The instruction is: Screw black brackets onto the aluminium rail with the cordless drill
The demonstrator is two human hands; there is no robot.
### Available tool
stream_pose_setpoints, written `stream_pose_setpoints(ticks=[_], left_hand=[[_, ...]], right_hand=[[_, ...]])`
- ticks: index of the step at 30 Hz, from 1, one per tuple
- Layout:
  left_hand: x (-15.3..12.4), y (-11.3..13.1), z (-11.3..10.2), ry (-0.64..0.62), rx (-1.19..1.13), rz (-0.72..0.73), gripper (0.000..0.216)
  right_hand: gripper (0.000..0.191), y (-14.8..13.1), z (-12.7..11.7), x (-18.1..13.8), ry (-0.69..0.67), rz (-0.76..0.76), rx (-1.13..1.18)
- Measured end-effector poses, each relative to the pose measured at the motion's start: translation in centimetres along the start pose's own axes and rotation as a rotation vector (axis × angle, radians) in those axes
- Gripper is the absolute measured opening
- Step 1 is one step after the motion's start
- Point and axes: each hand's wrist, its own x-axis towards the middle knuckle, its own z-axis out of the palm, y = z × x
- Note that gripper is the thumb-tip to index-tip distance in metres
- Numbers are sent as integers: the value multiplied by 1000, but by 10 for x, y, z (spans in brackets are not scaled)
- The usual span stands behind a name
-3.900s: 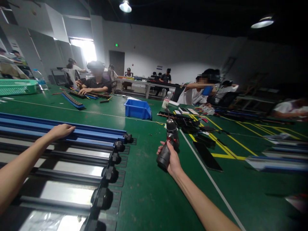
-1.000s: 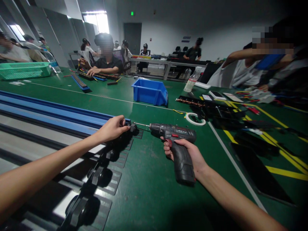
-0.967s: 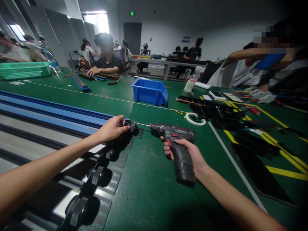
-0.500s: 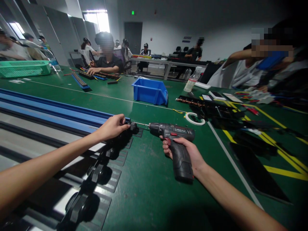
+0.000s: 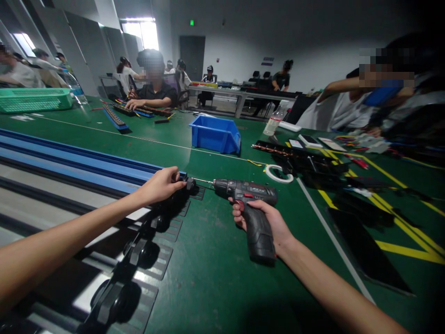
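Observation:
My right hand (image 5: 257, 218) is wrapped around the grip of a black cordless drill (image 5: 257, 191), index finger at the red trigger. A long thin bit (image 5: 203, 181) runs left from the chuck, its tip at a black end fitting (image 5: 190, 183) on the far corner of the blue and grey rails (image 5: 86, 162). My left hand (image 5: 163, 185) is closed, with thumb and fingertips pinched at that fitting; the exact contact is partly hidden by the fingers. More black fittings with round knobs (image 5: 148, 253) line the rail ends toward me, above slotted black tabs (image 5: 162, 262).
A blue bin (image 5: 215, 134) stands beyond the drill. To its right are a roll of white tape (image 5: 279, 174), a bottle (image 5: 273, 121) and black parts (image 5: 299, 162). A dark flat panel (image 5: 368, 250) lies at right. A green basket (image 5: 34, 99) sits far left. Other people work around the table.
The view has shifted slightly, so most things on the table appear a little further left. My hands, the drill and the fitting keep the same positions relative to one another.

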Motion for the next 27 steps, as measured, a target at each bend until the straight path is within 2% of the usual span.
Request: stream_pose_setpoints(ticks=[27], left_hand=[[1, -3, 2, 7, -17, 12, 29]], right_hand=[[34, 0, 0, 2, -21, -7, 1]])
